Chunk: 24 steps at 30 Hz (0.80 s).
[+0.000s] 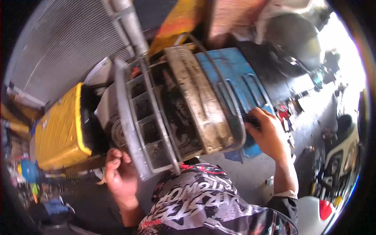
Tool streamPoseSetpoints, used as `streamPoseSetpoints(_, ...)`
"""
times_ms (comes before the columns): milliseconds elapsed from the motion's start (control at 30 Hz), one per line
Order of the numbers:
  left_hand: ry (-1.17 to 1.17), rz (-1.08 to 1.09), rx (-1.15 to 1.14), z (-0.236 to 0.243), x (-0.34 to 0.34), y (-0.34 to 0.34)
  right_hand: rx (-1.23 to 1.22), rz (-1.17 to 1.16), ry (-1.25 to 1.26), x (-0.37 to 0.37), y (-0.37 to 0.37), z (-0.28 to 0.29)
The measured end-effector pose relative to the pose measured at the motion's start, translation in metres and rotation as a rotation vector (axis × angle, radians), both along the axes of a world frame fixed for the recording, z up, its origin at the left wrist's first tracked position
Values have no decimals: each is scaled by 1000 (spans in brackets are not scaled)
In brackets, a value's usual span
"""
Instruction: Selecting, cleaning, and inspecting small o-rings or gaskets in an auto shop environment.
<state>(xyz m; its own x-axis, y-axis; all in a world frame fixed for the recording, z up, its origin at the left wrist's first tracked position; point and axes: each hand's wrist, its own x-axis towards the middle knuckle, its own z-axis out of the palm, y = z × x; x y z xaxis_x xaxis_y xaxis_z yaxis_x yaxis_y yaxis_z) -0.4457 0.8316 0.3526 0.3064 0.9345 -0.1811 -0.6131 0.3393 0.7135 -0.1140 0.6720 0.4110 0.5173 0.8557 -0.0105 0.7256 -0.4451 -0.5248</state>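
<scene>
A worn metal toolbox stands in front of me, with a divided grey tray on its left, a dark middle bay of loose tools and a scuffed tan lid panel. Right of that lies a blue panel with raised grips. My right hand is closed around a small dark object over the blue panel's near right part; its kind is unclear. My left hand hangs beside the tray's near left corner, fingers loosely curled and apart, holding nothing.
A yellow ribbed crate stands to the left, with a white rounded part between it and the toolbox. Behind are a finned grey panel and a metal pipe. Small scattered items lie at the right.
</scene>
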Motion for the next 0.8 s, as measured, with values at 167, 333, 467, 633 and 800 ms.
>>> streamPoseSetpoints(167,-102,-34,0,1,0,-8,52,33,182,13,2,-7)
streamPoseSetpoints(333,-100,3,-26,-2,1,-16,196,41,656,40,-7,11)
streamPoseSetpoints(467,-157,-25,-48,-17,3,-16,202,438,652,-3,35,66)
streamPoseSetpoints(633,-190,50,-20,-12,0,-29,116,1191,189,-97,134,80)
streamPoseSetpoints(800,-241,-16,-27,-27,-25,-32,-6,1249,-301,-140,158,49)
